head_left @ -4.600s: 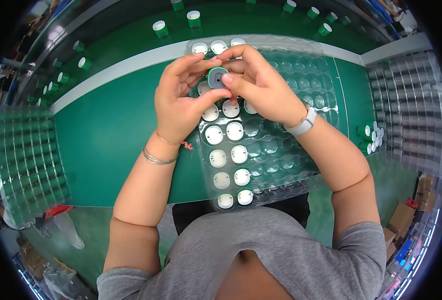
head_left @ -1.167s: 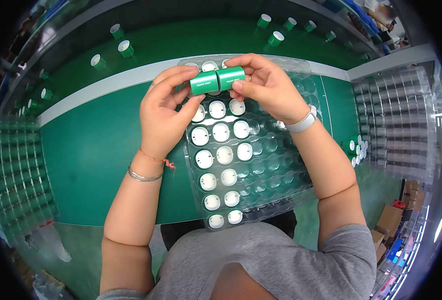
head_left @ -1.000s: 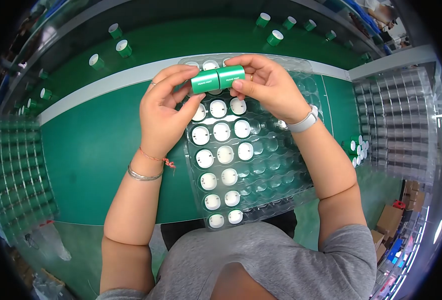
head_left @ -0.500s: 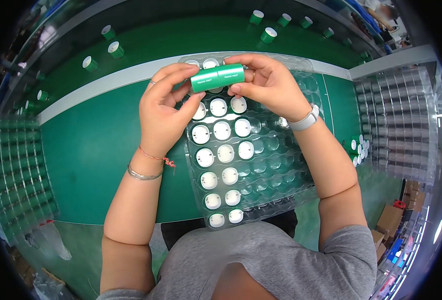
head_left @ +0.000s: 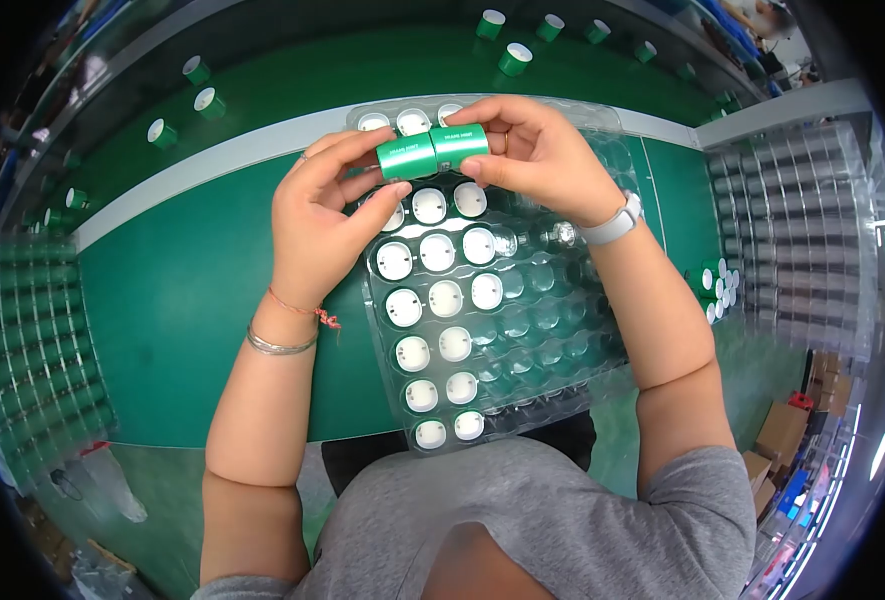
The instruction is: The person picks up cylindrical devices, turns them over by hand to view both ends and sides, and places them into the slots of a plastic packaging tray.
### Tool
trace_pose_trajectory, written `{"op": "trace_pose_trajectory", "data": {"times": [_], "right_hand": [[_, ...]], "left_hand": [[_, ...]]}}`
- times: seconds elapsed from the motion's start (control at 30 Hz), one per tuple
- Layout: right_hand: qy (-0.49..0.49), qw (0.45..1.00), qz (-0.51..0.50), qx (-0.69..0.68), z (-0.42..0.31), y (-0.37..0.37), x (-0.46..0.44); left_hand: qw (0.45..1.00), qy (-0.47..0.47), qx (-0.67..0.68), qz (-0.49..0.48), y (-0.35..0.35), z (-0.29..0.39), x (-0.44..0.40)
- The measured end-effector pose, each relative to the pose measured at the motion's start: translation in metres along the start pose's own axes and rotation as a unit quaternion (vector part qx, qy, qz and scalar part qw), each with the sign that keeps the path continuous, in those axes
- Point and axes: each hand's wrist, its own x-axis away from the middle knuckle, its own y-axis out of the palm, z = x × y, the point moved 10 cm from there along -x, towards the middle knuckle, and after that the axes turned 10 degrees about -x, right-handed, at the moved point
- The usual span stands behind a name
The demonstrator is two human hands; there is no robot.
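Two shiny green cylinders with printed lettering are held end to end above a clear plastic tray (head_left: 552, 345). My left hand (head_left: 322, 215) is closed on the left green cylinder (head_left: 405, 158), thumb below and fingers above. My right hand (head_left: 552, 165) pinches the right green cylinder (head_left: 459, 148) between thumb and fingers. The inner ends of the cylinders touch or nearly touch. Below them, white-topped cylinders (head_left: 437, 252) stand upright in the left columns of the tray. The tray's right part shows bare pockets.
A green belt (head_left: 312, 75) beyond a pale rail carries several green cylinders (head_left: 514, 60). Stacked clear trays stand at the left (head_left: 37, 340) and right (head_left: 797, 240). A cluster of white-topped cylinders (head_left: 719, 290) sits by the right stack. Cardboard boxes (head_left: 780, 435) lie lower right.
The two cylinders have rolled in my fingers, so their lettering sits higher. Both hands have shifted slightly. On the belt, the cylinders have moved left.
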Motion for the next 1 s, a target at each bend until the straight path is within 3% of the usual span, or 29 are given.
{"op": "trace_pose_trajectory", "data": {"times": [0.13, 0.2, 0.27, 0.53, 0.63, 0.7, 0.83, 0.93, 1.0], "right_hand": [[0.063, 0.997, 0.013, 0.051, 0.002, 0.0, 0.002], [0.046, 0.997, 0.028, 0.055, 0.002, 0.005, 0.0], [0.136, 0.99, 0.016, 0.036, 0.012, 0.014, 0.006], [0.147, 0.989, -0.003, 0.023, 0.024, 0.023, 0.004], [0.141, 0.989, -0.046, -0.007, 0.029, 0.023, 0.003], [0.127, 0.983, -0.039, -0.13, 0.03, 0.018, 0.001], [0.096, 0.983, -0.019, -0.156, 0.021, 0.017, 0.001], [0.062, 0.988, -0.009, -0.14, 0.019, 0.018, -0.002], [0.018, 0.994, -0.015, -0.11, 0.013, 0.019, -0.003]], "left_hand": [[0.999, -0.032, 0.037, -0.009, 0.001, -0.006, 0.002], [0.995, -0.068, 0.07, -0.002, 0.0, -0.014, 0.004], [0.995, -0.087, 0.052, 0.01, -0.003, -0.017, 0.007], [0.992, -0.1, 0.056, 0.048, -0.009, -0.021, 0.007], [0.994, -0.067, 0.068, 0.056, -0.012, -0.019, 0.005], [0.995, 0.053, -0.058, 0.059, -0.019, -0.003, 0.001], [0.995, 0.066, -0.006, 0.076, -0.018, 0.004, 0.002], [0.997, 0.025, 0.028, 0.064, -0.011, 0.003, 0.004], [0.995, 0.086, -0.025, 0.053, -0.009, 0.011, 0.006]]}}
